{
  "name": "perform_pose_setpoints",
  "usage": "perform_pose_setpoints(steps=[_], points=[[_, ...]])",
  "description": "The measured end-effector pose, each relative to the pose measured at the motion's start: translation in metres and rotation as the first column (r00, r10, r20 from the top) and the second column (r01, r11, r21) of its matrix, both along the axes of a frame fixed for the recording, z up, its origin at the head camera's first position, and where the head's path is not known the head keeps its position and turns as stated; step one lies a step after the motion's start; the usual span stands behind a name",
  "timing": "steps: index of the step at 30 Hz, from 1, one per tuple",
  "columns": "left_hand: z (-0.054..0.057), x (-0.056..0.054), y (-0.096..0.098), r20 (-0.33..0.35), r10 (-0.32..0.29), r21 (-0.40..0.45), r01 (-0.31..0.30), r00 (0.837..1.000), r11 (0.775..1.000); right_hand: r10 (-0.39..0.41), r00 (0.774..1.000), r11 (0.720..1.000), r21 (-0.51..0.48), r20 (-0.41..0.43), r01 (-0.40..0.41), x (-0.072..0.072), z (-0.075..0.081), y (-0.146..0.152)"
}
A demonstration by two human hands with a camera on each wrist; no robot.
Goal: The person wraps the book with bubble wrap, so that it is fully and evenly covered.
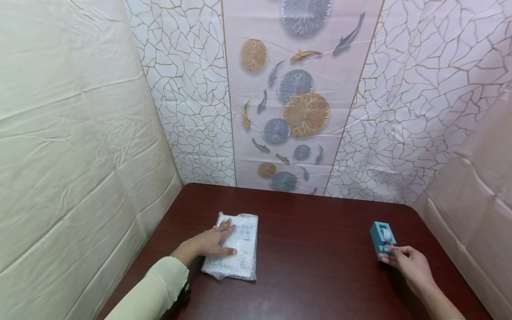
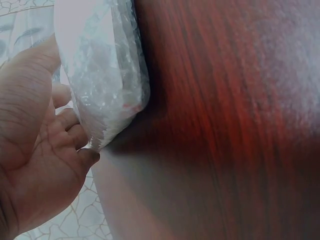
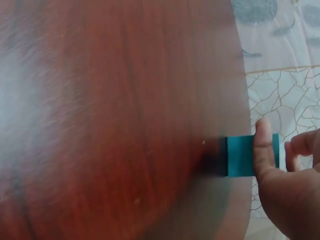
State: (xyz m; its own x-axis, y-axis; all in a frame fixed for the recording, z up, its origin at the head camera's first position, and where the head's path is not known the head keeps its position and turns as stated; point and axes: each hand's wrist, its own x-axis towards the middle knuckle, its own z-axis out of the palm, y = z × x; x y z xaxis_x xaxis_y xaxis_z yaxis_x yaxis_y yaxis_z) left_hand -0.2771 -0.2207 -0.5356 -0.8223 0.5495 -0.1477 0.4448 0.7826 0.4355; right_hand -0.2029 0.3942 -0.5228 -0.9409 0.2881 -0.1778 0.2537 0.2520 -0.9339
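A flat white package in bubble wrap (image 1: 245,249) lies on the table, left of centre in the head view. My left hand (image 1: 214,242) rests on it palm down, fingers spread over its left half. The wrap's end (image 2: 107,85) shows from the side in the left wrist view, with fingertips along its edge. Toward the right stands a teal tape dispenser (image 1: 376,235) with a roll of clear tape (image 1: 385,234). At its near end my right hand (image 1: 412,266) pinches with thumb and forefinger where the tape comes off. In the right wrist view the thumb (image 3: 263,150) crosses the dispenser's end.
The dark red-brown wooden table (image 1: 312,249) has rounded far corners. Behind it hangs a patterned cloth (image 1: 200,89) with fish and round shapes. Pale cloth walls (image 1: 72,146) close in the left and right sides.
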Motion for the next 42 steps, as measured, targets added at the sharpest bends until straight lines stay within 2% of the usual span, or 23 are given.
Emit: perform_pose_setpoints(steps=[5,7,9,14,15,18,22,24,27,29,30,32,33,36,39,40,42], points=[[-0.035,-0.019,-0.013,-0.034,-0.021,0.021,0.021,0.999,1.0,0.042,0.999,0.998,-0.052,-0.014,-0.043,0.006,-0.009,0.001],[-0.041,-0.022,-0.015,-0.042,-0.026,0.026,0.027,0.999,0.999,0.059,0.998,0.995,-0.077,-0.03,-0.061,0.008,-0.012,0.001],[-0.038,-0.02,-0.015,-0.036,-0.025,0.031,0.026,0.999,0.999,0.078,0.996,0.991,-0.102,-0.051,-0.083,0.01,-0.015,0.001],[-0.008,-0.002,-0.007,0.003,-0.022,0.05,0.021,1.0,0.999,0.095,0.991,0.98,-0.165,-0.09,-0.109,0.012,-0.019,0.002],[-0.005,-0.001,-0.006,0.005,-0.021,0.052,0.021,1.0,0.998,0.09,0.991,0.979,-0.174,-0.094,-0.106,0.012,-0.019,0.002],[-0.013,-0.006,-0.007,-0.01,-0.027,0.052,0.028,1.0,0.998,0.062,0.993,0.976,-0.203,-0.097,-0.081,0.013,-0.02,0.001],[-0.033,-0.017,-0.012,-0.045,-0.039,0.046,0.041,0.998,0.998,-0.006,0.995,0.967,-0.253,-0.103,-0.02,0.015,-0.023,0.0],[-0.025,-0.013,-0.01,-0.017,-0.027,0.06,0.028,0.999,0.998,-0.048,0.993,0.96,-0.28,-0.108,0.016,0.015,-0.025,0.0],[-0.009,-0.004,-0.004,-0.005,-0.016,0.033,0.016,1.0,0.999,-0.107,0.988,0.947,-0.313,-0.112,0.067,0.015,-0.027,-0.001],[0.006,0.005,0.001,0.022,0.011,0.017,-0.011,1.0,1.0,-0.137,0.985,0.936,-0.341,-0.108,0.093,0.014,-0.028,-0.002],[0.008,0.007,0.002,0.02,0.017,0.004,-0.017,1.0,1.0,-0.147,0.984,0.934,-0.343,-0.1,0.104,0.014,-0.028,-0.003],[0.011,0.01,0.004,0.011,0.017,-0.012,-0.017,1.0,1.0,-0.168,0.983,0.929,-0.347,-0.079,0.131,0.014,-0.027,-0.004],[0.006,0.008,0.002,0.006,0.022,-0.01,-0.022,1.0,1.0,-0.175,0.982,0.928,-0.345,-0.072,0.141,0.013,-0.027,-0.005],[0.003,0.006,0.001,0.015,0.018,0.0,-0.018,1.0,1.0,-0.185,0.98,0.932,-0.33,-0.071,0.152,0.013,-0.028,-0.006],[0.001,0.004,0.0,0.016,0.014,0.003,-0.014,1.0,1.0,-0.164,0.979,0.933,-0.343,-0.12,0.114,0.013,-0.03,-0.005],[0.007,0.006,0.002,0.019,0.008,-0.003,-0.008,1.0,1.0,-0.154,0.978,0.932,-0.349,-0.141,0.096,0.013,-0.03,-0.005],[0.007,0.007,0.003,0.011,0.009,-0.009,-0.009,1.0,1.0,-0.136,0.975,0.933,-0.353,-0.177,0.066,0.013,-0.031,-0.005]])
